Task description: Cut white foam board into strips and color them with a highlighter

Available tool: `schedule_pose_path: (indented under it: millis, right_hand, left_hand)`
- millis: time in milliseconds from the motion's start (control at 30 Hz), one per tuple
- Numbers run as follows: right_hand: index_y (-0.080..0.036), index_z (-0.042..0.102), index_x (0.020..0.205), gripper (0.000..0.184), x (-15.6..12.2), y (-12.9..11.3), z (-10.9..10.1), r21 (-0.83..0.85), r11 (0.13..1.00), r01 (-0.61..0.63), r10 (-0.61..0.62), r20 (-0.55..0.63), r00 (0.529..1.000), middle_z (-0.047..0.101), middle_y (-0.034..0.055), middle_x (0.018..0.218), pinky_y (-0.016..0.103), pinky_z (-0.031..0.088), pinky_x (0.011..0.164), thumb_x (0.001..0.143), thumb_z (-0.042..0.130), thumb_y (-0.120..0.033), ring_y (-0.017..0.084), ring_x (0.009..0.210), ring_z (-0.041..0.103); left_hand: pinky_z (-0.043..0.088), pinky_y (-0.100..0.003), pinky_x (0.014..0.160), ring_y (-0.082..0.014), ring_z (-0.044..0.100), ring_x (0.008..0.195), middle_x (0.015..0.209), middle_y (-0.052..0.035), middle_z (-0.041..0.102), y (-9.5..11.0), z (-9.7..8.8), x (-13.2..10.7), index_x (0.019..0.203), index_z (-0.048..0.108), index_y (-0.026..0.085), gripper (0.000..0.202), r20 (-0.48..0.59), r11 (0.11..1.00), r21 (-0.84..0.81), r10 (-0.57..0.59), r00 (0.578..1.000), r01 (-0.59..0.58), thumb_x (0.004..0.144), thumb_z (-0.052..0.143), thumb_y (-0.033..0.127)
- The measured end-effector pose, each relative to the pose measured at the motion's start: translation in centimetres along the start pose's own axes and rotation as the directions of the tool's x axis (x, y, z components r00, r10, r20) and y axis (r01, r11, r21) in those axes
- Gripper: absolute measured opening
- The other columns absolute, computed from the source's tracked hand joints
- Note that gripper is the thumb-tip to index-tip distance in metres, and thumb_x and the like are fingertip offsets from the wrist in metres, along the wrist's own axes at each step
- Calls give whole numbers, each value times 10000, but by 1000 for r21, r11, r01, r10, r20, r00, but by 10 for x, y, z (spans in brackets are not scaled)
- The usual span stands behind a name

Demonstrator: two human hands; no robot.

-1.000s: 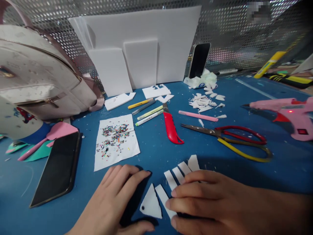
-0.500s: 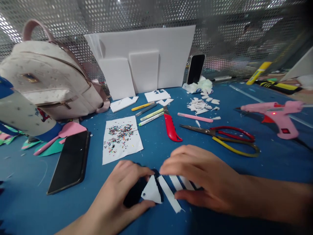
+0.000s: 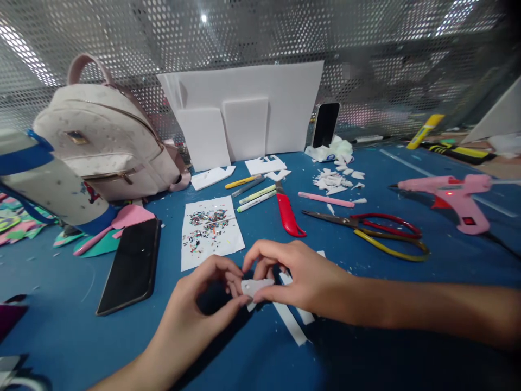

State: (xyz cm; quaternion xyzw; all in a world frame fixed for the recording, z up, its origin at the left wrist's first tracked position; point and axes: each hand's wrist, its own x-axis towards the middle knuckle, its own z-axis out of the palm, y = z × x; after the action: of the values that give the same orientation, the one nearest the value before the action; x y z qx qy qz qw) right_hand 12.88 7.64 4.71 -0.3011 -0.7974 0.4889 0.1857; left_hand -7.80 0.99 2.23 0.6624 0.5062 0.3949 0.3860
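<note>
Between my two hands is a small white foam piece [image 3: 254, 286] with a dark dot near its left end. My left hand [image 3: 203, 304] pinches its left side between thumb and fingers. On its right side, the thumb and fingers of my right hand [image 3: 301, 271] also close on it. Under and beside my right hand lie several white foam strips [image 3: 291, 323] on the blue table [image 3: 252, 358], partly covered by the hand.
Ahead lie a red cutter [image 3: 288, 212], scissors [image 3: 366, 225], several pens and a paper with colourful bits [image 3: 209, 228]. A pink glue gun [image 3: 451, 198] sits right. At left are a phone [image 3: 132, 266], a bottle [image 3: 52, 184] and a backpack [image 3: 109, 141]; white boards [image 3: 244, 130] lean behind.
My right hand has moved left from over the strips and taken hold of the dotted foam piece. The piece is now held up and turned between both hands. The view has shifted slightly.
</note>
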Motion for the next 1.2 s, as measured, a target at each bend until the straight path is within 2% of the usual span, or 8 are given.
schedule_pose_path:
  millis: [100,267,467,533,600,700,967,1200]
  right_hand:
    - [-191,686,914,118,-1,2,-1,26,1000,17,-16,-40,999,720,-6,840,215,473,687,822,749,-229,134,776,654]
    - [-180,743,890,147,2,5,-2,48,999,23,-21,-25,999,741,10,837,221,475,680,837,758,-317,143,780,656]
    - [-196,760,838,134,2,8,-1,-196,977,80,-89,-39,995,730,-4,758,234,384,594,903,699,-296,130,691,629]
    - [-182,735,824,202,1,9,-1,-392,898,200,-238,-50,970,696,-1,705,251,349,585,948,644,-313,128,648,597]
    - [-157,694,804,295,1,11,0,-581,747,323,-413,-25,910,654,11,669,276,326,586,1001,552,-325,136,618,556]
    - [-152,643,803,340,0,10,-2,-675,628,387,-522,4,853,621,10,671,283,320,591,1041,456,-305,136,616,516]
    - [-184,661,828,156,3,0,-18,-444,845,300,-381,-103,919,694,-26,734,230,367,601,960,635,-264,102,639,594]
    - [-183,717,796,87,5,-12,-31,-132,981,138,-159,-159,974,746,-14,752,217,462,625,882,710,-197,118,693,676]
  left_hand:
    - [480,-190,595,-106,602,648,725,12,669,1,2,2,851,650,198,181,53,996,5,-89,995,89,869,671,377]
    - [418,-193,568,-101,550,607,652,11,642,-3,4,0,743,656,188,265,57,986,22,-166,984,165,854,679,428]
    - [435,-200,583,-105,566,616,657,12,646,-4,4,-2,753,664,195,213,83,982,-2,-186,979,186,833,690,390]
    - [432,-199,575,-103,556,607,647,14,630,-3,3,-1,751,651,190,220,95,980,-15,-197,976,199,837,681,390]
    - [422,-195,564,-96,538,595,638,17,610,-3,3,1,739,630,184,235,110,977,-32,-206,972,211,846,665,391]
    - [404,-188,549,-88,514,582,629,25,584,-3,1,3,727,602,181,251,129,973,-53,-215,968,223,851,656,393]
    - [402,-183,558,-84,494,589,631,37,558,-4,1,1,737,582,182,252,114,969,-89,-220,969,231,859,659,389]
    - [386,-173,540,-78,489,574,618,43,548,-5,0,1,748,579,180,244,104,973,-94,-202,974,212,859,661,381]
